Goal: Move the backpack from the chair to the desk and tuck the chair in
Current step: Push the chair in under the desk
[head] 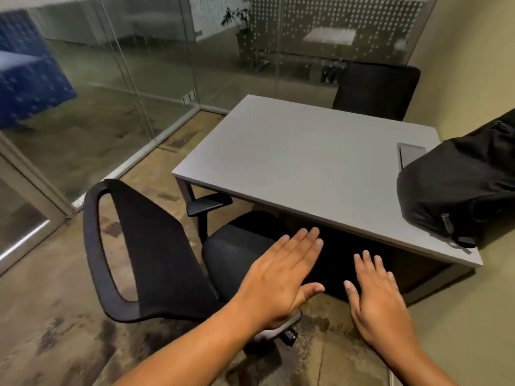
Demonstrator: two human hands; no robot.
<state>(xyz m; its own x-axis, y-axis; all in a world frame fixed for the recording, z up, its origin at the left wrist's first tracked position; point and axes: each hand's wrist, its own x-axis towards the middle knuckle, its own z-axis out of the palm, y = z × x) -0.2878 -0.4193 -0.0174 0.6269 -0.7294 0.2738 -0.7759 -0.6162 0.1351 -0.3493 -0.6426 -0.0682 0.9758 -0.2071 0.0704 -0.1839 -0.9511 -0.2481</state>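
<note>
Backpack [459, 190] on desk [292, 151] (right end)

Two bare forearms in view, no sleeves reaching the visible part of either arm. Left hand [281, 277] and right hand [381, 299]: no rings, watch, bands or gloves. Short trimmed nails showing on the fingers [317, 240]; nothing else of the person in shot.
</note>
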